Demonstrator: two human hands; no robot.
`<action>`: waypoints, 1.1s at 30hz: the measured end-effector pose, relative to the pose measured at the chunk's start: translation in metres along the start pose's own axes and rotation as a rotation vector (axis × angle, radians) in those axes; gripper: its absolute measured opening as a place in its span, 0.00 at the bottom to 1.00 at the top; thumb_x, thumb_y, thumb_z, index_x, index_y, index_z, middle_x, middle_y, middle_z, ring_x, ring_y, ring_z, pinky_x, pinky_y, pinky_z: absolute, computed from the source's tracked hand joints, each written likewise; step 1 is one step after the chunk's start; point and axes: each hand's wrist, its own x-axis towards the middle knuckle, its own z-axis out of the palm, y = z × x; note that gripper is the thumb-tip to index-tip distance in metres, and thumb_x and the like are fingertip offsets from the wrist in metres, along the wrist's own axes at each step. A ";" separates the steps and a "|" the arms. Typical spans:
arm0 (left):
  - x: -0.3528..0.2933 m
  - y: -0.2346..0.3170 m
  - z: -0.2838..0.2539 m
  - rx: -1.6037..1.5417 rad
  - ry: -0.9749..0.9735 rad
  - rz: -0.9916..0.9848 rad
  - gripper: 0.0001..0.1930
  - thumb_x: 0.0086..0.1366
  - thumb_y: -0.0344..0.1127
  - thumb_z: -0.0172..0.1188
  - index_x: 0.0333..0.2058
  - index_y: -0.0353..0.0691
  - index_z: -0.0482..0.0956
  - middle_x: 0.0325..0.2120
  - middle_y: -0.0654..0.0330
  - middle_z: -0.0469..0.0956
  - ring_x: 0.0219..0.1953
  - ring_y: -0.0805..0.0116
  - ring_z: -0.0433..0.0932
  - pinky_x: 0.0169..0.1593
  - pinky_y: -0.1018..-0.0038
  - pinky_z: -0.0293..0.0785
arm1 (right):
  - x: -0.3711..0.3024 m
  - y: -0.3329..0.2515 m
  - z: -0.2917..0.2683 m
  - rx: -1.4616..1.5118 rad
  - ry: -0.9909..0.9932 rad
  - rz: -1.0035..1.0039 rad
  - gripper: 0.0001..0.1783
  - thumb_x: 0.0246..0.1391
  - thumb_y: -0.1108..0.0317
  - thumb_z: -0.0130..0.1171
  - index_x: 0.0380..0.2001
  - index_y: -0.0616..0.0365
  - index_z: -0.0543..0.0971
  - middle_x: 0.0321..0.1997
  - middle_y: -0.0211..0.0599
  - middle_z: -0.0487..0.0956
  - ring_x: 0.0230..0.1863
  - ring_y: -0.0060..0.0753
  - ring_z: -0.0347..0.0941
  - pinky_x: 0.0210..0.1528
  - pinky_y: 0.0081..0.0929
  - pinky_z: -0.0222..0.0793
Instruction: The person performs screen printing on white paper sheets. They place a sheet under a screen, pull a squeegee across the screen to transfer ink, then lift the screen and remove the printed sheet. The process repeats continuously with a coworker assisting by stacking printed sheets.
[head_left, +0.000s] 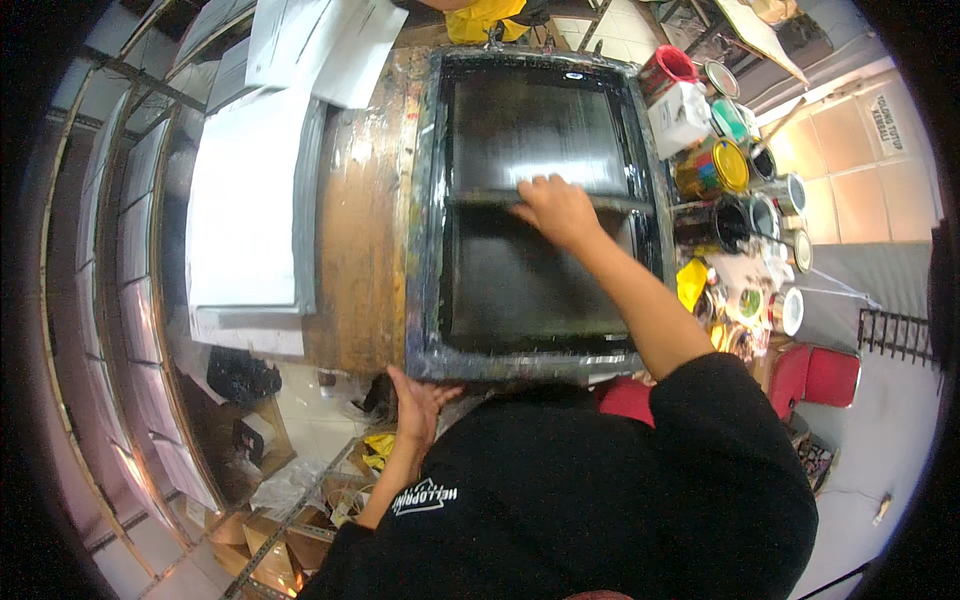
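Note:
A screen printing frame [424, 290] lies flat on the wooden table, its mesh coated with wet, glossy black ink [540, 280]. Across the mesh, from side to side, runs a squeegee [480, 198]. My right hand [562, 212] is closed over the middle of that squeegee, fingers wrapped around its top edge. At the near left corner of the frame is my left hand [418, 405], fingers spread and thumb pointing up by the frame's edge. It holds nothing. Whether it touches the frame I cannot tell.
A stack of white sheets [245, 200] lies on the table's left part, with more papers [320, 45] behind it. Drying racks [140, 260] stand far left. Several ink cans [712, 170] and a white jug [680, 118] crowd the right side. A red chair [815, 378] is beyond.

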 end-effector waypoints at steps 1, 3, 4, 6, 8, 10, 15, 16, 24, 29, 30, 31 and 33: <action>-0.002 0.000 0.002 -0.023 -0.015 0.036 0.54 0.67 0.80 0.28 0.73 0.36 0.45 0.66 0.40 0.63 0.66 0.44 0.67 0.65 0.48 0.68 | -0.034 -0.024 -0.020 0.038 0.008 -0.044 0.23 0.56 0.45 0.64 0.40 0.54 0.74 0.36 0.42 0.80 0.39 0.49 0.80 0.36 0.45 0.78; -0.012 0.014 0.005 -0.016 -0.111 0.063 0.54 0.67 0.80 0.28 0.70 0.34 0.52 0.62 0.39 0.68 0.64 0.43 0.71 0.65 0.47 0.68 | -0.092 -0.072 -0.070 0.090 -0.139 0.028 0.24 0.57 0.46 0.64 0.41 0.55 0.74 0.37 0.45 0.79 0.38 0.52 0.80 0.37 0.46 0.78; -0.019 0.025 0.011 -0.049 -0.147 0.100 0.53 0.66 0.80 0.26 0.67 0.33 0.57 0.58 0.40 0.73 0.62 0.44 0.73 0.66 0.46 0.68 | -0.110 -0.091 -0.100 0.114 -0.171 0.023 0.24 0.58 0.46 0.63 0.42 0.56 0.74 0.38 0.46 0.78 0.40 0.53 0.79 0.37 0.46 0.78; -0.028 0.046 0.012 -0.135 -0.309 0.180 0.53 0.65 0.81 0.24 0.61 0.33 0.66 0.54 0.40 0.77 0.60 0.47 0.75 0.66 0.46 0.68 | -0.128 -0.114 -0.163 0.112 -0.123 -0.040 0.24 0.58 0.48 0.62 0.42 0.59 0.73 0.41 0.47 0.75 0.46 0.54 0.75 0.39 0.48 0.78; -0.031 0.078 0.023 -0.187 -0.644 0.379 0.54 0.65 0.81 0.23 0.64 0.33 0.64 0.59 0.42 0.74 0.64 0.47 0.71 0.69 0.47 0.63 | -0.119 -0.126 -0.208 0.081 0.037 -0.058 0.20 0.56 0.52 0.63 0.39 0.58 0.74 0.39 0.44 0.75 0.45 0.50 0.74 0.41 0.46 0.76; -0.034 0.115 0.056 -0.111 -0.766 0.579 0.52 0.67 0.79 0.24 0.68 0.36 0.62 0.64 0.42 0.69 0.69 0.46 0.64 0.72 0.48 0.57 | -0.093 -0.129 -0.236 -0.093 0.376 -0.085 0.15 0.56 0.55 0.61 0.34 0.56 0.74 0.32 0.41 0.76 0.40 0.47 0.74 0.44 0.44 0.69; 0.021 0.057 0.084 1.320 -0.149 0.920 0.49 0.68 0.78 0.32 0.73 0.43 0.54 0.72 0.33 0.48 0.76 0.38 0.42 0.71 0.33 0.34 | -0.043 -0.126 -0.288 -0.154 0.597 -0.068 0.19 0.55 0.53 0.50 0.26 0.60 0.73 0.22 0.45 0.74 0.29 0.46 0.72 0.45 0.47 0.65; 0.045 0.029 0.073 1.753 0.104 0.891 0.50 0.67 0.78 0.34 0.75 0.44 0.52 0.73 0.31 0.43 0.77 0.36 0.37 0.70 0.29 0.29 | -0.036 -0.126 -0.292 -0.100 0.553 -0.036 0.18 0.54 0.54 0.51 0.24 0.60 0.73 0.20 0.44 0.73 0.28 0.46 0.71 0.46 0.46 0.63; 0.080 -0.056 0.051 2.062 0.009 0.603 0.64 0.58 0.87 0.33 0.73 0.31 0.49 0.75 0.37 0.37 0.78 0.43 0.24 0.66 0.29 0.09 | 0.016 -0.105 -0.331 -0.104 0.695 -0.058 0.22 0.53 0.57 0.51 0.21 0.69 0.74 0.20 0.57 0.74 0.25 0.56 0.73 0.34 0.47 0.69; 0.076 0.009 0.104 1.414 -0.062 1.068 0.42 0.61 0.55 0.70 0.64 0.29 0.69 0.62 0.43 0.73 0.61 0.45 0.74 0.65 0.54 0.66 | 0.049 -0.088 -0.352 -0.326 0.766 -0.213 0.21 0.56 0.57 0.51 0.23 0.66 0.74 0.23 0.53 0.75 0.28 0.57 0.72 0.37 0.50 0.67; 0.071 0.034 0.123 1.380 -0.044 1.107 0.38 0.60 0.51 0.71 0.61 0.31 0.72 0.58 0.46 0.76 0.56 0.47 0.77 0.62 0.57 0.69 | 0.056 -0.080 -0.358 -0.295 0.728 -0.226 0.20 0.57 0.56 0.51 0.24 0.66 0.75 0.23 0.52 0.75 0.29 0.57 0.72 0.38 0.51 0.67; 0.064 0.058 0.140 1.338 -0.015 1.142 0.34 0.59 0.46 0.73 0.58 0.32 0.75 0.55 0.48 0.79 0.51 0.49 0.79 0.59 0.59 0.72 | 0.051 -0.080 -0.391 -0.072 0.501 -0.195 0.19 0.56 0.56 0.52 0.25 0.65 0.74 0.24 0.51 0.75 0.30 0.57 0.72 0.39 0.53 0.67; 0.062 0.077 0.151 1.236 0.091 1.241 0.22 0.57 0.39 0.75 0.48 0.35 0.83 0.45 0.52 0.86 0.41 0.54 0.85 0.52 0.64 0.78 | 0.062 -0.072 -0.395 -0.092 0.492 -0.188 0.19 0.57 0.55 0.51 0.28 0.63 0.75 0.27 0.51 0.75 0.33 0.56 0.72 0.41 0.51 0.66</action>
